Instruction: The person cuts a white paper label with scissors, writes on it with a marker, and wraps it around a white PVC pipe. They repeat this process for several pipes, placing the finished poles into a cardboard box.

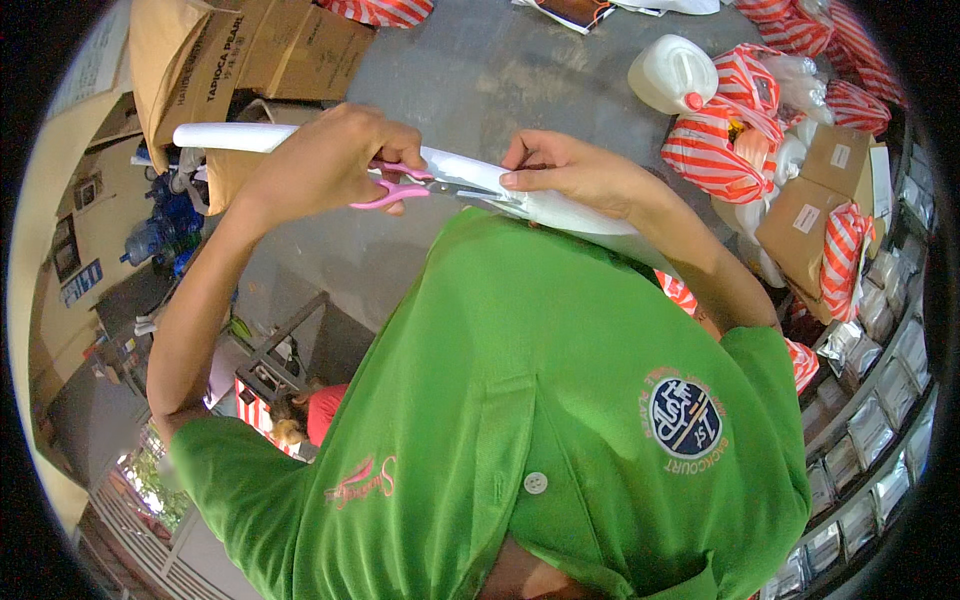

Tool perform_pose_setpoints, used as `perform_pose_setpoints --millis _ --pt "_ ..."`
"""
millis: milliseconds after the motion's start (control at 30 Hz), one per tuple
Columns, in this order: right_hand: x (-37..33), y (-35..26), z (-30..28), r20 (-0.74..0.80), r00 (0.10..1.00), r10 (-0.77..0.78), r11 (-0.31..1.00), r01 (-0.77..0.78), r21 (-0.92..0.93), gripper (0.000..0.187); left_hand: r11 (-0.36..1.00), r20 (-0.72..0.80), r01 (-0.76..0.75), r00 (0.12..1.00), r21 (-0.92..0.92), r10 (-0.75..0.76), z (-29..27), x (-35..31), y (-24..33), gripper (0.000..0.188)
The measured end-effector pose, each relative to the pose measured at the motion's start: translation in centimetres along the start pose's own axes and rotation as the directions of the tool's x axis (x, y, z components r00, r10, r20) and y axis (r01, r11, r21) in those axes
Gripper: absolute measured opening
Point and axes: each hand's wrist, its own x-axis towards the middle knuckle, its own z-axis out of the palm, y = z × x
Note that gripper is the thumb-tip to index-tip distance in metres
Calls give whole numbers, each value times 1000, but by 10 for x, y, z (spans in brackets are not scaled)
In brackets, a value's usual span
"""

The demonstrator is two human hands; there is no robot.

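A long white roll [235, 137] of thin sheet, paper or plastic, lies across in front of my chest, passing behind my left hand. My left hand [335, 160] is closed on pink-handled scissors [400, 191], with its fingers in the loops. The scissor blades point right and lie against the white sheet, close to my right hand's fingertips. With thumb and fingers pinched, my right hand [578, 172] grips the edge of the roll. I cannot tell how far the blades are parted. The roll's right end is partly hidden behind my right forearm.
Cardboard boxes [270, 60] stand at the far left. Red-and-white striped bags [715, 150], a white jug [672, 75] and more cartons [805, 205] lie on the right, beside shelves of silver packets [880, 425]. A person in red [325, 410] shows at lower left, below blue bottles [160, 235].
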Motion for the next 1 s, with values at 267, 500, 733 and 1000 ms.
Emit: perform_pose_setpoints --millis 267,500,733,1000 --pt "-14 -8 -7 -134 975 -175 976 154 -154 28 991 173 130 977 -38 -122 -15 31 1 34" --pt "-20 -6 -18 -267 911 -314 936 250 -248 27 960 -30 -36 998 277 47 -6 38 22 35" --pt "-12 -18 -37 -301 850 -432 876 317 -363 29 900 -113 -180 963 398 243 -24 58 11 32" --pt "-15 -20 -44 -318 840 -439 864 299 -405 33 792 -100 -269 919 548 381 -24 87 20 32"
